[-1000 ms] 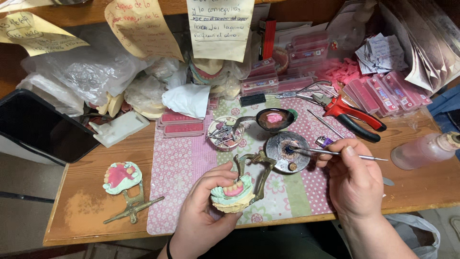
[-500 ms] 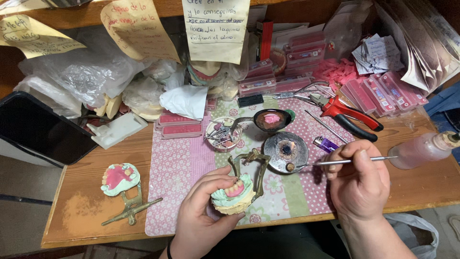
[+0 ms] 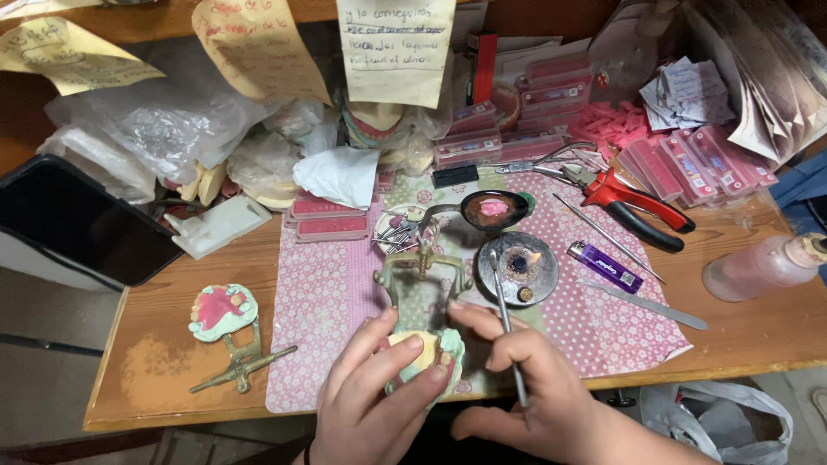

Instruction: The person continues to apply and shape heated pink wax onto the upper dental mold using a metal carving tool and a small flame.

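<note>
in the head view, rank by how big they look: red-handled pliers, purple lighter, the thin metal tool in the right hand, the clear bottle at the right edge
1. red-handled pliers
2. clear bottle, close to the pliers in apparent size, so that order is unsure
3. thin metal tool, long but very thin, and nearer the camera
4. purple lighter

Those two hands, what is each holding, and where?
Left hand cups the dental model by its base. Right hand pinches a thin metal tool near its lower end.

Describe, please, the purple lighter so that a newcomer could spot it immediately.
Start at the pink patterned mat on the wooden desk. Just right of the round metal dish, below the red-handled pliers, lies the lighter. It is the only small purple stick with a silver cap; the neighbouring tools are thin bare metal.
</note>
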